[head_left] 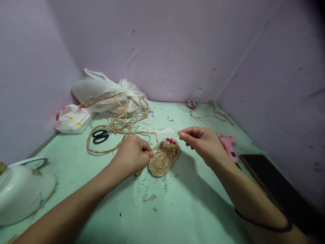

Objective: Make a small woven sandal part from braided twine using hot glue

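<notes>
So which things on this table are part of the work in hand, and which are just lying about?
In hand: woven jute sole with red beads, left hand pinching its edge, right hand with pinched fingers, jute cord.

Lying about: scissors, pink glue gun, plastic bag, white bowl, phone.

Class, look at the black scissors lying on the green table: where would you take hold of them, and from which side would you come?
Probably grip the scissors by the two black handle loops, coming from above on the side toward the left hand. They lie flat and closed. The loops show clear of the jute cord; the blade end points toward its tangle, so that end looks crowded.
</notes>
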### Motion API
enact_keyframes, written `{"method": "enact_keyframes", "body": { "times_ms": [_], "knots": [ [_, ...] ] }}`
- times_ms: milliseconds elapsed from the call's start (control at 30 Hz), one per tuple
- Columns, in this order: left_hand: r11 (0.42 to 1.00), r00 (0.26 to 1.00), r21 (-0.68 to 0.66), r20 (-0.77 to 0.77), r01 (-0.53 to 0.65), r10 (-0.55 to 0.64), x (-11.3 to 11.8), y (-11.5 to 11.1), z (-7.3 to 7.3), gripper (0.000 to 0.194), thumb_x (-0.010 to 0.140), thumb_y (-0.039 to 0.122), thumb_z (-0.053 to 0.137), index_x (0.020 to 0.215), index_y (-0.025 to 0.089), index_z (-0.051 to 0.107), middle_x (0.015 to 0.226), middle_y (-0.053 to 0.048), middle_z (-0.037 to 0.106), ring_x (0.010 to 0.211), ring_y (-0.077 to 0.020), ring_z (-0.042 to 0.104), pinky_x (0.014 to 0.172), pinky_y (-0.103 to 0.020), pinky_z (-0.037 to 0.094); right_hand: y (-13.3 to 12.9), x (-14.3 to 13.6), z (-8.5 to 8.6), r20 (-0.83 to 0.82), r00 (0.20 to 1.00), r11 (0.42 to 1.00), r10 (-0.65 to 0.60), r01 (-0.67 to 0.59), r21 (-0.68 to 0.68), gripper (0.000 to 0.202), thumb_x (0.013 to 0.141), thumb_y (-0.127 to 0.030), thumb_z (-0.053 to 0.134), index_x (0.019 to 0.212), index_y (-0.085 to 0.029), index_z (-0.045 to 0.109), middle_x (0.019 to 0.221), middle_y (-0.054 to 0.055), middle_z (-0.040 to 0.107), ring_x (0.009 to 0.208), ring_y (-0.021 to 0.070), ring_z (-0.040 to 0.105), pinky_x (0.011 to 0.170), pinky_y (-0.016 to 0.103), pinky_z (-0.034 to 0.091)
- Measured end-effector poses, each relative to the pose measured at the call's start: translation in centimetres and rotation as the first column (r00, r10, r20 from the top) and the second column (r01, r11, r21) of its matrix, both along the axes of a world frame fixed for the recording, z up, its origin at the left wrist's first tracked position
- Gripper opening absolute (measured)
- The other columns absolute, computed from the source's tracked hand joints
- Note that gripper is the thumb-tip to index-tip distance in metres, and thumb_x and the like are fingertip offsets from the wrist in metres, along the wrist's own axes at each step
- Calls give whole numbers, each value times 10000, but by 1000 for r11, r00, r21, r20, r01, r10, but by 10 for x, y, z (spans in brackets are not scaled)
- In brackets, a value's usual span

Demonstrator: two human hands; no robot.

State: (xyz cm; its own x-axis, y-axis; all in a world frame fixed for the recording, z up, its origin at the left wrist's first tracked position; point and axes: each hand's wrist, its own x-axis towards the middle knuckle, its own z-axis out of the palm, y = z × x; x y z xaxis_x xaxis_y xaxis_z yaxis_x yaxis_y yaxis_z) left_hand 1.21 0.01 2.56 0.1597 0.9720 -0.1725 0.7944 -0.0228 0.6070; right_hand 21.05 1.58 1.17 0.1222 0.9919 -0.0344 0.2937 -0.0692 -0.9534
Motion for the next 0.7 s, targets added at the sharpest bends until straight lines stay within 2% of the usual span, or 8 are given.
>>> {"method": "enact_keyframes", "body": {
  "times_ms": [100,300,467,600,700],
  "knots": [
    [995,994,-65,-72,73,-78,13,12,-10,145,593,178,557,550,139,690,480,-11,584,474,-125,499,455,-222,340,9,7,-12,82,997,1000,10,-8,-27,201,600,-326,664,664,-135,667,541,-18,557,486,85,428,478,222,329],
    [989,991,-64,-25,133,-135,32,30,-29,134,570,151,546,517,130,667,441,-6,529,439,-110,452,421,-220,307,15,2,-29,-5,992,983,123,-123,-139,160,619,-285,618,651,-133,654,539,-23,555,472,82,427,474,218,327],
    [992,988,-6,90,124,-123,37,34,-35,154,596,177,546,550,123,682,437,2,509,440,-97,431,430,-210,312,18,5,-36,-108,975,965,197,-212,-155,173,658,-304,606,662,-133,635,543,-26,537,483,84,443,498,218,368],
    [991,976,-115,211,75,-49,36,36,-35,146,595,211,572,579,127,690,437,12,495,418,-95,415,417,-214,313,18,7,-36,-20,991,987,136,-137,-83,139,678,-252,603,723,-135,661,586,-20,573,509,83,465,510,207,376],
    [988,958,-153,287,37,9,35,38,-39,137,584,224,597,592,124,690,452,19,476,433,-94,408,429,-216,319,21,6,-33,-34,989,972,144,-148,-180,120,689,-215,606,724,-125,677,522,-26,556,452,71,439,437,191,338]
  ]
}}
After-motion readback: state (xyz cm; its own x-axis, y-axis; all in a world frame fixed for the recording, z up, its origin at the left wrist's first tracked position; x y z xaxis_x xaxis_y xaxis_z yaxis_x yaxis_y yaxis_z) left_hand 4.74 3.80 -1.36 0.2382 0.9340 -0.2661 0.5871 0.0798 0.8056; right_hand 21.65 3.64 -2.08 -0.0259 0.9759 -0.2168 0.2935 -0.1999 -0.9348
